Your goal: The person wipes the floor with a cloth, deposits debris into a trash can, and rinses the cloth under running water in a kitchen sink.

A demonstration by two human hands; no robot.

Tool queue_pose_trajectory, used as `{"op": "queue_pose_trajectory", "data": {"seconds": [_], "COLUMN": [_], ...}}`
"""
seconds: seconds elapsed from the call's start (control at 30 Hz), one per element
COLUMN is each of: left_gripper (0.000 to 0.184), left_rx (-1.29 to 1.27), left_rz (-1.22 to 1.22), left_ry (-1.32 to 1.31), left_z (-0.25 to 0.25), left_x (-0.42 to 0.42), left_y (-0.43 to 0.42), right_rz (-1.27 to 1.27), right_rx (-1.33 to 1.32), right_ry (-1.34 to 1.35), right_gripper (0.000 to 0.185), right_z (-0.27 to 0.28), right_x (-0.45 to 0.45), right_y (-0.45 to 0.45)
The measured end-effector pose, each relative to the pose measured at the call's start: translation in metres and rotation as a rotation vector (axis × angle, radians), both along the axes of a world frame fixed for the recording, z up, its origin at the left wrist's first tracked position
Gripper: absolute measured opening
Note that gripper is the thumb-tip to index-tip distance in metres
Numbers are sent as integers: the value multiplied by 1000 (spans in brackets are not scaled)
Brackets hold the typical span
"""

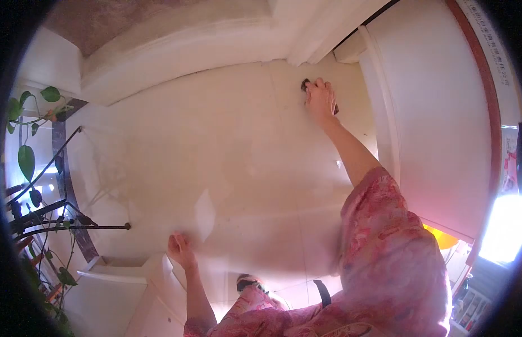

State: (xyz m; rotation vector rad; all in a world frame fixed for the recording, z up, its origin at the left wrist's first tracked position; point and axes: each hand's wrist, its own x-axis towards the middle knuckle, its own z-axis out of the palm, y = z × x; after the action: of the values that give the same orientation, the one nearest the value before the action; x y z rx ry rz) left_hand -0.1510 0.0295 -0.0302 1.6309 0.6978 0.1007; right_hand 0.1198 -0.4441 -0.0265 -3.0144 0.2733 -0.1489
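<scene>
My right hand (pixel 321 100) is stretched far forward, close to the corner by the white panel. Its fingers are wrapped around a small dark object (pixel 304 85), which pokes out on both sides of the hand and sits against the pale tiled floor (pixel 216 135). Most of that object is hidden under the palm, so its kind does not show. Nearer to me, on the left, my left hand (pixel 181 250) hangs with its fingers curled in and nothing visible in them. It is slightly blurred.
A plant with green leaves (pixel 26 163) and a dark metal stand (pixel 75 224) with thin legs are on the left. A white panel (pixel 435 112) rises on the right, with something yellow (pixel 441 238) below it. Pale moulding (pixel 182 53) runs along the far side. My shoe (pixel 247 282) shows below.
</scene>
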Motion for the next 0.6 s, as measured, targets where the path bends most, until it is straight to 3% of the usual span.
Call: {"op": "queue_pose_trajectory", "data": {"seconds": [0.43,0.5,0.6], "left_gripper": [34,34,34], "left_rx": [-45,-45,-15], "left_rz": [44,56,2], "left_ry": [-38,-31,-39], "left_z": [-6,-3,-5], "left_x": [-4,-4,1], "left_y": [1,3,-3], "right_rz": [81,-88,-13], "right_rx": [-125,-109,30], "right_ry": [-81,-43,-60], "right_gripper": [15,15,15], "right_z": [10,9,5], "right_x": [14,16,-43], "right_y": [-8,4,19]}}
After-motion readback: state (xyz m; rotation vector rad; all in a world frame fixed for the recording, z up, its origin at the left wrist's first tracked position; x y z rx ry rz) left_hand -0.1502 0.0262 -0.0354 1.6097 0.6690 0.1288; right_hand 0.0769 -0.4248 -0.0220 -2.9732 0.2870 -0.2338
